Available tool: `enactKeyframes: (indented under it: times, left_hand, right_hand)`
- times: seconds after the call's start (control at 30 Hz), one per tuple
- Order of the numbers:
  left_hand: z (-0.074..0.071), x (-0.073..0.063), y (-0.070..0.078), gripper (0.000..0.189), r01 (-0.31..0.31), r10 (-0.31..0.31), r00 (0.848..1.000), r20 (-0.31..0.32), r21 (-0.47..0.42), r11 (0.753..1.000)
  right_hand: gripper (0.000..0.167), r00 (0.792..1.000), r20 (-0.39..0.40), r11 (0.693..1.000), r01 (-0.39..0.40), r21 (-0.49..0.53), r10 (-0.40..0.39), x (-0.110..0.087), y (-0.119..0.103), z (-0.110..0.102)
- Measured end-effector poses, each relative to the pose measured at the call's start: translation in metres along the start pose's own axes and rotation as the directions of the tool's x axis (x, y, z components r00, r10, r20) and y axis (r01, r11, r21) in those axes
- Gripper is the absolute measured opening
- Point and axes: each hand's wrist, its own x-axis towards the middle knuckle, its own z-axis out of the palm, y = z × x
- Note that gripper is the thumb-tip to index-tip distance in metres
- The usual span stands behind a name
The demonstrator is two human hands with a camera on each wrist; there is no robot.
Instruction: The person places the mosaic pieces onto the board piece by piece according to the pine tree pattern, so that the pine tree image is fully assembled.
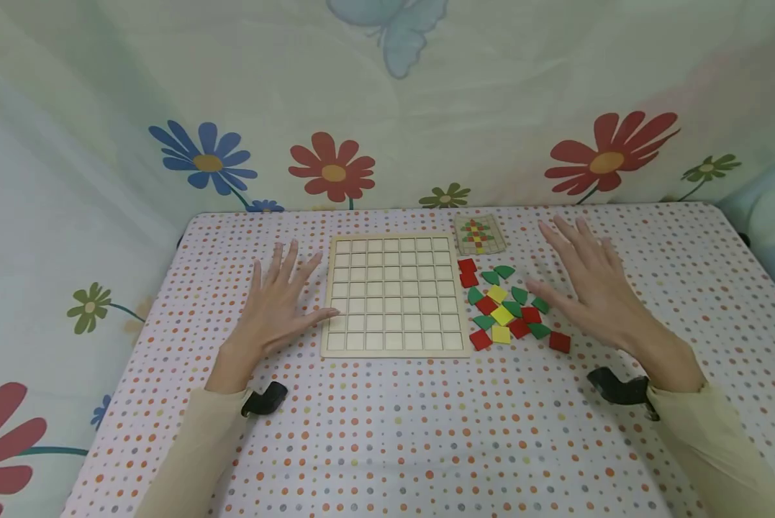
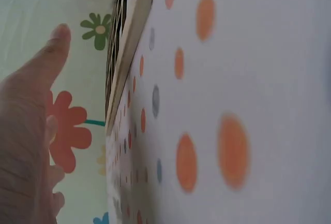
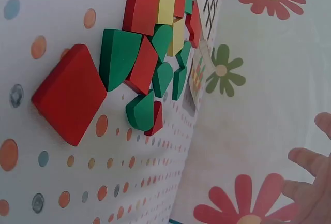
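A square wooden grid board [image 1: 392, 298] lies on the dotted table, its cells bare. Left of it, my left hand [image 1: 275, 306] is spread with straight fingers, the thumb over or near the board's left edge; contact cannot be told. My right hand [image 1: 591, 284], also spread and holding nothing, is to the right of a loose cluster of flat pieces. Among these are red squares [image 1: 559, 342], yellow squares [image 1: 500, 334] and green rounded pieces [image 1: 504, 271]. In the right wrist view, a red square [image 3: 72, 95] lies nearest the camera.
A small pattern card [image 1: 480, 234] with a tree-like design of coloured shapes lies at the board's upper right. Behind the table [image 1: 387, 432] hangs a flowered curtain [image 1: 491, 108]. Dark wrist cameras [image 1: 265, 399] sit on both forearms.
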Motion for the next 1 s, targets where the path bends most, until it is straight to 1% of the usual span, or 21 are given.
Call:
enactKeyframes:
  times: [0.07,0.2,0.3,0.37,0.53,0.7,0.83,1.0]
  left_hand:
    - [0.002,0.003,0.000,0.097,0.009,-0.009,0.999,0.036,-0.009,1.000]
    - [0.006,0.006,0.001,0.090,0.035,-0.026,0.992,0.121,-0.070,0.997]
    - [0.008,0.006,0.002,0.088,0.051,-0.033,0.985,0.170,-0.104,0.993]
    - [0.008,0.005,0.002,0.086,0.060,-0.038,0.981,0.189,-0.112,0.992]
    - [0.009,0.004,0.004,0.078,0.068,-0.041,0.980,0.193,-0.132,0.989]
    - [0.011,0.005,0.008,0.076,0.079,-0.048,0.981,0.188,-0.161,0.984]
    - [0.013,0.007,0.009,0.074,0.085,-0.054,0.981,0.184,-0.166,0.982]
    - [0.016,0.007,0.008,0.073,0.081,-0.051,0.984,0.172,-0.172,0.982]
  right_hand:
    - [0.087,1.000,0.006,1.000,0.003,0.013,-0.003,0.002,0.001,0.000]
    - [0.084,0.999,0.041,0.998,-0.019,0.052,0.017,0.006,0.001,0.001]
    - [0.082,0.995,0.083,0.995,-0.054,0.078,0.047,0.009,0.001,0.002]
    - [0.079,0.991,0.114,0.991,-0.082,0.105,0.070,0.011,0.003,0.002]
    - [0.075,0.968,0.218,0.969,-0.168,0.183,0.127,0.016,0.008,0.003]
    - [0.072,0.949,0.281,0.960,-0.204,0.194,0.144,0.016,0.017,0.007]
    - [0.071,0.940,0.301,0.957,-0.221,0.187,0.159,0.016,0.021,0.011]
    - [0.065,0.944,0.293,0.964,-0.207,0.169,0.152,0.016,0.023,0.014]
